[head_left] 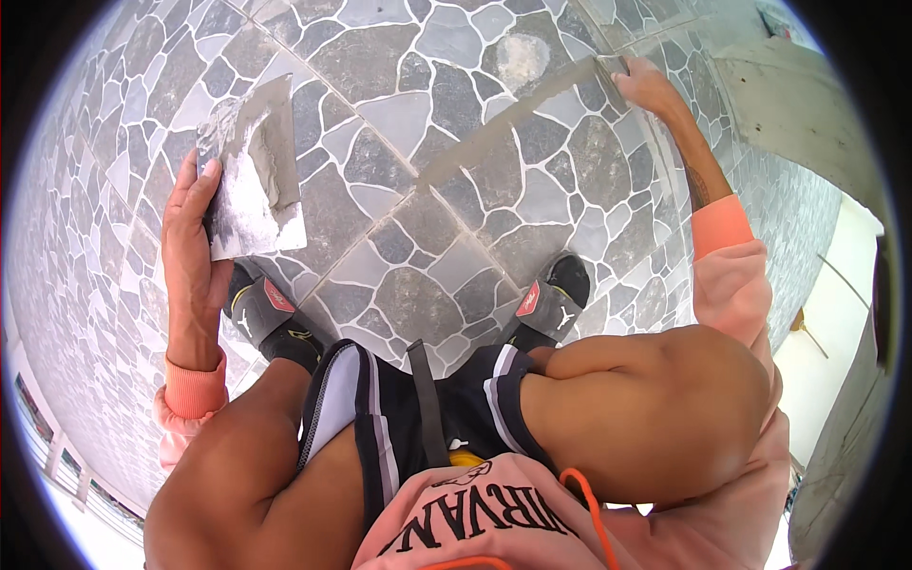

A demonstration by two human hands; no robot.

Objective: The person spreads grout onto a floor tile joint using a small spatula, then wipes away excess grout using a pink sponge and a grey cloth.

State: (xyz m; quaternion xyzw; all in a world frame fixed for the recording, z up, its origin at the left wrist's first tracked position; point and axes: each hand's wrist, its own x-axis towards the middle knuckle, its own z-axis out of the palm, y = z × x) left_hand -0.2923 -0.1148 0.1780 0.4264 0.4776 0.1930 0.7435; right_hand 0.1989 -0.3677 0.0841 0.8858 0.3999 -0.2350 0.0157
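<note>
On the left, my left hand (193,209) grips a flat rectangular plate (223,233) by its edge, thumb on top. Thick grey paste (277,171) is smeared over the plate's upper face. At the upper right, my right hand (648,87) is closed round a flat scraper (612,84) that meets the floor. A grey strip of paste (503,122) runs along a tile joint from the scraper toward the middle. Most of the scraper's handle is hidden by my fingers.
Stone-patterned floor tiles (413,294) spread all around, with thin joints between them. My sandalled feet (269,309) stand apart below the plate. A pale dried patch (523,60) marks a tile beyond the strip. A greyish slab-like surface (793,109) borders the floor at the right.
</note>
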